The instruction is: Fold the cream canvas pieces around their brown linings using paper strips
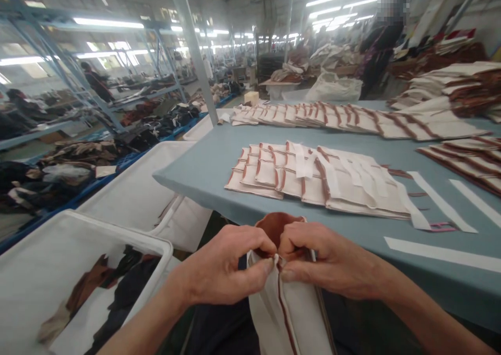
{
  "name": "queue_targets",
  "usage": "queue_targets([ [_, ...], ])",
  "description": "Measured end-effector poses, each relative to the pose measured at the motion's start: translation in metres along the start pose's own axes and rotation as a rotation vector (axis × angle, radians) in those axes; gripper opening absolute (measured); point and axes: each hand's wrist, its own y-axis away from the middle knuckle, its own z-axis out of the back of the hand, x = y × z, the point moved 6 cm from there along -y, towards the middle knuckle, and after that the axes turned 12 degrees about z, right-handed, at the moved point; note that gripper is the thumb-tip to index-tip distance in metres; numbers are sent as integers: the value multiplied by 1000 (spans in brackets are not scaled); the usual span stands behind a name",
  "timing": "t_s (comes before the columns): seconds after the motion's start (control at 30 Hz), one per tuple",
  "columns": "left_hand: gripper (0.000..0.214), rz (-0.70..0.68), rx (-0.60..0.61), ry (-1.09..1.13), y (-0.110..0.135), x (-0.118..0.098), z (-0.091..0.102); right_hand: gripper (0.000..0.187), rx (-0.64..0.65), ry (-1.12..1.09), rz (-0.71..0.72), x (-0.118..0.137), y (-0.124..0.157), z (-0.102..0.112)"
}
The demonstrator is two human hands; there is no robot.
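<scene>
Between my two hands, at the lower middle, is a cream fabric piece (pixel 299 308) with a brown seam strip down its front and a brown inside showing at its open top. My left hand (pixel 227 266) pinches the top edge just left of the seam. From the other side my right hand (pixel 324 258) pinches the same edge, fingertips close to the left ones. The body of the piece hangs down over my lap. Just beyond, on the blue-green table (pixel 195 172), lie overlapping cream pieces with brown edging (pixel 274 169).
White paper strips (pixel 442 201) and pink-handled snips (pixel 442 226) lie on the right of the table. A long row of cream pieces (pixel 332 117) runs behind. White bins (pixel 117 229) holding scraps stand at the left. A metal post (pixel 195 47) rises at the table corner; a person (pixel 381 49) stands farther back.
</scene>
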Motion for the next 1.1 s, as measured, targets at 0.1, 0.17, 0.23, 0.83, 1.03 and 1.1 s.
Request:
queue_targets([
  [0.1, 12, 0, 7, -43, -3, 7, -3, 25, -2, 13, -39, -6, 1, 0],
  [0.17, 15, 38, 18, -22, -3, 14, -8, 22, -3, 7, -78, -11, 2, -2],
  [0.23, 18, 102, 24, 47, -2, 23, -13, 20, -1, -13, -115, -15, 3, -5],
  [0.83, 29, 152, 233, 158, -3, 33, 0, 18, -173, 310, -48, -14, -14, -18],
  [1.03, 31, 223, 298, 369, -4, 42, -1, 25, -159, 364, -12, -13, -14, -17],
  [1.1, 24, 243, 294, 360, -4, 46, -3, 27, -84, 272, -48, -18, -12, -17],
])
